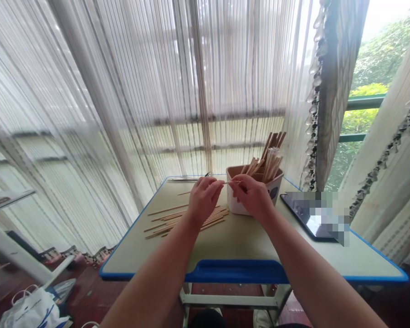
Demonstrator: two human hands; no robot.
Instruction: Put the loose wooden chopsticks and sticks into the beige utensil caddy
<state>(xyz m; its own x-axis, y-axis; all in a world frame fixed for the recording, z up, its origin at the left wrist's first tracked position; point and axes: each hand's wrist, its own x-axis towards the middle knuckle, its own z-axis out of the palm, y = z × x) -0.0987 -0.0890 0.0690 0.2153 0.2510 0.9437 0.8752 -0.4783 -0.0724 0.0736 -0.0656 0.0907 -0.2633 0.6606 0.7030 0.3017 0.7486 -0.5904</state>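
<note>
Near the centre of the frame, the left hand (pixel 205 196) and right hand (pixel 254 193) pinch a thin stick (pixel 228 182) between them. Loose sticks (pixel 176 222) lie below left; a box (pixel 235 202) stands right of centre, a tablet (pixel 299 214) farther right.

Thin stick (pixel 227 183) between both hands (pixel 204 195)

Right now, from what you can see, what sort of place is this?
Likely a room or enclosed balcony in a home, though that's uncertain: sheer, pale striped curtains hang almost to the floor, leafy green trees show outside at right, and a pale desk with blue edging stands by the curtains.
</note>
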